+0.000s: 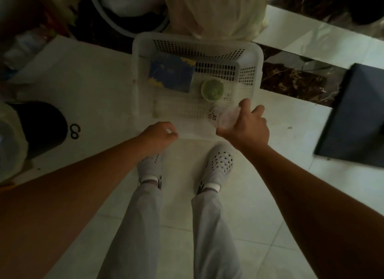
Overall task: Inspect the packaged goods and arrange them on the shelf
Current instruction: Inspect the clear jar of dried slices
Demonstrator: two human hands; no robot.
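Fingers round clear jar over basket

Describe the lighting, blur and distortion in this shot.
Head view: dim overall, forearms in shadow; wide-angle bending curves the rim of the white basket; the clear jar in the right hand is soft, its label unreadable; floor tiles at upper right catch pale glare; clutter along the top edge is blurred.
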